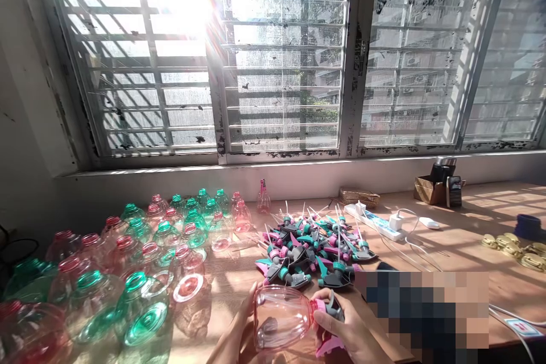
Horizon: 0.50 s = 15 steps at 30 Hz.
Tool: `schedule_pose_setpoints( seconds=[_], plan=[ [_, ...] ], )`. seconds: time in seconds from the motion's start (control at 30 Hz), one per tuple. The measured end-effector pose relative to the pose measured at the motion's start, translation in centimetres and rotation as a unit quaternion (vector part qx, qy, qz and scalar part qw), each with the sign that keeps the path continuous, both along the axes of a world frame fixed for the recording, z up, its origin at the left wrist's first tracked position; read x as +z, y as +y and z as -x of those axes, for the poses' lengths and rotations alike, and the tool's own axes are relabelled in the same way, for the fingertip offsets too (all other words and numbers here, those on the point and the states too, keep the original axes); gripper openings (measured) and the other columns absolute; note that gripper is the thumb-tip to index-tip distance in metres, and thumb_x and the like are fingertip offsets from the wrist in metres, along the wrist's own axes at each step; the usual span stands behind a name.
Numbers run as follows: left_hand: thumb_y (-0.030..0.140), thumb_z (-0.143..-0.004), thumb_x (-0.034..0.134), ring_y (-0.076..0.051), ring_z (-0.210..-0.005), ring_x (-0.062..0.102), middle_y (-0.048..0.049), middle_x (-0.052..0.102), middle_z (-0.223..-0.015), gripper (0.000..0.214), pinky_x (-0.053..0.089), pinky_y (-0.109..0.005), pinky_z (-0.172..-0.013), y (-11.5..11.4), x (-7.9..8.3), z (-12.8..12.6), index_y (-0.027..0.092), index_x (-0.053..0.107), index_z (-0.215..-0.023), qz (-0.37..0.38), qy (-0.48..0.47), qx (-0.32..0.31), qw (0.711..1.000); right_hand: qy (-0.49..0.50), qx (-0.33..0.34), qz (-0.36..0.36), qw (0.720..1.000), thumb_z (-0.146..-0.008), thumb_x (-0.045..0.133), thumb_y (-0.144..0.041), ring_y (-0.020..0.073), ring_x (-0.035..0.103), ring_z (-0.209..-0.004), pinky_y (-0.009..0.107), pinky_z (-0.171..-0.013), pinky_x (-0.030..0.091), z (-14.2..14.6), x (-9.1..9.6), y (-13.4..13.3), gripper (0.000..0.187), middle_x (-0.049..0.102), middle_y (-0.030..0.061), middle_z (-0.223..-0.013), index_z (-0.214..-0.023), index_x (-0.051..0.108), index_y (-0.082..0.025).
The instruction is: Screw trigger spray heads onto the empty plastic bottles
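A clear pink plastic bottle (pixel 281 318) lies on its side in the air between my hands, near the table's front edge. My left hand (pixel 246 318) is closed around its base end, its fingers partly hidden behind the bottle. At the neck, on the right, my right hand (pixel 341 321) grips a grey and pink trigger spray head (pixel 321 306) that sits on the mouth. The dip tube shows faintly inside the bottle. Just beyond my hands is a heap of loose spray heads (pixel 307 247) in grey, pink and teal, with thin white tubes sticking up.
Several open green and pink bottles (pixel 140 290) stand at the left. Behind the heap are a pink bottle with a sprayer (pixel 263 196), a wicker basket (pixel 360 198) and a power strip (pixel 377 223) with cables. A cardboard box (pixel 429 190) and gold-coloured objects (pixel 507 245) lie right.
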<state>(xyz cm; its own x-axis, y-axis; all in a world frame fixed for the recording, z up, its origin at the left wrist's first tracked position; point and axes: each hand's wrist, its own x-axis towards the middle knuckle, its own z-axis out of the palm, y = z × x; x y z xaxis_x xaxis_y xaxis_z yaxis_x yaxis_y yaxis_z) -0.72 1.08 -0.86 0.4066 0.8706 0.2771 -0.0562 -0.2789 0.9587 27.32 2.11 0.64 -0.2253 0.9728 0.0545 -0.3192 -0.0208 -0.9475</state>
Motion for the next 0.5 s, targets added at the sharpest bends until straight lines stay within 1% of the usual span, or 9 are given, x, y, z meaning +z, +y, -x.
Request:
schedule_pose_setpoints(
  seconds=[0.07, 0.1, 0.17, 0.23, 0.3, 0.4, 0.43, 0.5],
  plan=[
    [0.065, -0.091, 0.067, -0.038, -0.155, 0.036, -0.0015, 0.033, -0.172, 0.089, 0.034, -0.049, -0.125, 0.3, -0.3, 0.1, 0.049, 0.017, -0.164, -0.012, 0.005, 0.004, 1.000, -0.008, -0.010, -0.013, 1.000, -0.071, 0.092, -0.056, 0.0148, 0.068, -0.057, 0.024, -0.057, 0.056, -0.1, -0.4, 0.3, 0.053, 0.072, -0.0015, -0.068, -0.096, 0.064, -0.019],
    [0.064, -0.091, 0.068, -0.038, -0.155, 0.037, -0.0030, 0.035, -0.171, 0.090, 0.034, -0.049, -0.124, 0.3, -0.4, 0.2, 0.048, 0.017, -0.164, -0.015, 0.007, 0.004, 1.000, -0.013, -0.012, -0.019, 1.000, -0.071, 0.093, -0.055, 0.0144, 0.068, -0.057, 0.024, -0.057, 0.055, -0.1, -0.7, 0.5, 0.052, 0.073, -0.0012, -0.068, -0.095, 0.064, -0.019],
    [0.060, -0.090, 0.072, -0.038, -0.152, 0.042, -0.0044, 0.033, -0.172, 0.094, 0.038, -0.050, -0.122, 0.3, -0.4, 0.3, 0.048, 0.015, -0.164, -0.011, 0.009, 0.000, 1.000, -0.017, -0.005, -0.024, 1.000, -0.070, 0.093, -0.056, 0.0146, 0.067, -0.055, 0.024, -0.055, 0.053, -0.1, -1.4, 0.9, 0.054, 0.072, -0.0012, -0.066, -0.094, 0.064, -0.018],
    [0.055, -0.091, 0.074, -0.038, -0.150, 0.046, -0.0023, 0.027, -0.174, 0.094, 0.040, -0.050, -0.121, 0.1, 0.0, 0.3, 0.049, 0.015, -0.164, -0.005, 0.012, 0.000, 1.000, -0.014, 0.005, -0.023, 1.000, -0.067, 0.094, -0.057, 0.0156, 0.067, -0.054, 0.026, -0.053, 0.054, -0.1, -2.0, 1.3, 0.057, 0.072, -0.0018, -0.066, -0.095, 0.064, -0.018],
    [0.053, -0.093, 0.073, -0.038, -0.152, 0.042, 0.0017, 0.024, -0.175, 0.088, 0.039, -0.048, -0.122, 0.0, 0.4, 0.3, 0.050, 0.020, -0.163, -0.005, 0.022, 0.001, 1.000, -0.012, 0.010, -0.021, 1.000, -0.066, 0.095, -0.057, 0.0162, 0.067, -0.055, 0.027, -0.054, 0.055, -0.1, -2.4, 1.5, 0.058, 0.072, -0.0021, -0.066, -0.097, 0.063, -0.018],
    [0.057, -0.092, 0.072, -0.040, -0.150, 0.044, 0.0034, 0.024, -0.175, 0.087, 0.040, -0.048, -0.121, 0.0, 0.5, 0.3, 0.051, 0.021, -0.162, -0.001, 0.027, 0.003, 1.000, -0.016, 0.014, -0.024, 0.999, -0.069, 0.093, -0.057, 0.0162, 0.069, -0.054, 0.026, -0.054, 0.055, -0.1, -2.1, 1.3, 0.057, 0.073, -0.0009, -0.066, -0.098, 0.063, -0.018],
    [0.059, -0.091, 0.072, -0.039, -0.147, 0.048, 0.0016, 0.028, -0.173, 0.089, 0.041, -0.047, -0.120, 0.2, 0.3, 0.3, 0.052, 0.019, -0.162, 0.001, 0.025, 0.006, 1.000, -0.017, 0.015, -0.026, 0.999, -0.070, 0.092, -0.057, 0.0157, 0.069, -0.054, 0.025, -0.054, 0.055, -0.1, -1.8, 1.1, 0.056, 0.073, -0.0007, -0.066, -0.097, 0.063, -0.018],
    [0.063, -0.091, 0.068, -0.036, -0.137, 0.060, -0.0050, 0.043, -0.160, 0.090, 0.044, -0.045, -0.118, 0.4, -0.1, 0.4, 0.052, 0.015, -0.163, 0.006, 0.022, 0.010, 1.000, -0.019, 0.016, -0.026, 0.999, -0.071, 0.091, -0.059, 0.0159, 0.069, -0.054, 0.024, -0.053, 0.055, -0.1, -1.1, 0.7, 0.055, 0.073, -0.0009, -0.066, -0.095, 0.063, -0.018]
  ],
)
